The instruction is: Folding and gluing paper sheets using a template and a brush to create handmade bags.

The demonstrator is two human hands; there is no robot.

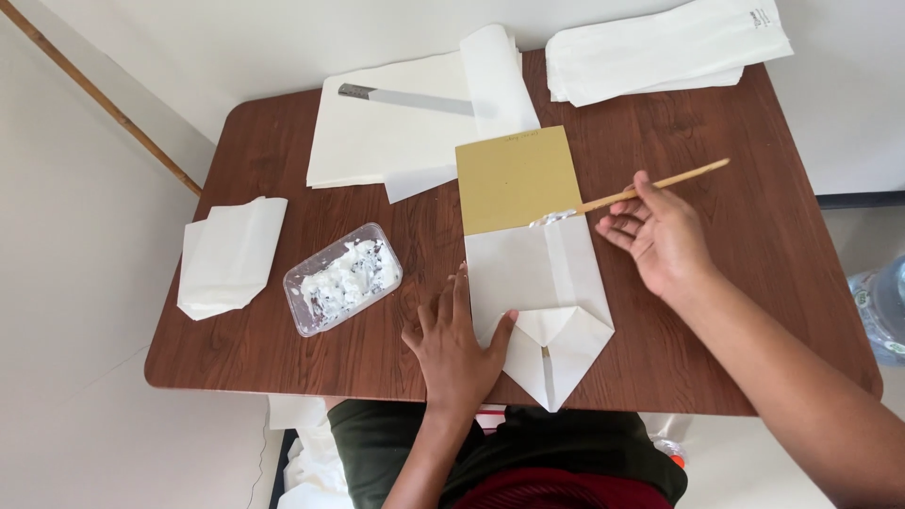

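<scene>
Right hand point(660, 240) pinches a thin wooden stick point(650, 188) between thumb and fingertips, other fingers loosely curled; stick runs out toward 2 o'clock, its near tip loaded with white paste point(552, 218) touching the lower edge of a tan cardboard sheet point(514, 179). Left hand point(457, 344) grips nothing: flat, palm down, fingers spread, pressing the left edge of a folded white paper bag point(533, 278), thumb over the folded bottom flaps point(561, 353), which point to 6 o'clock at the table's near edge. Cardboard lies on the bag's upper part, at 12 o'clock from the left hand. Clear plastic tray of white paste point(342, 278) sits just beside the left hand at 10 o'clock. Folded white paper point(229, 254) further out at 9 o'clock, well apart. Metal ruler point(405, 98) lies on a stack of white sheets point(377, 141) at 11 o'clock. Another pile of white bags point(660, 47) at 1 o'clock on the far edge of the brown wooden table point(754, 236).
</scene>
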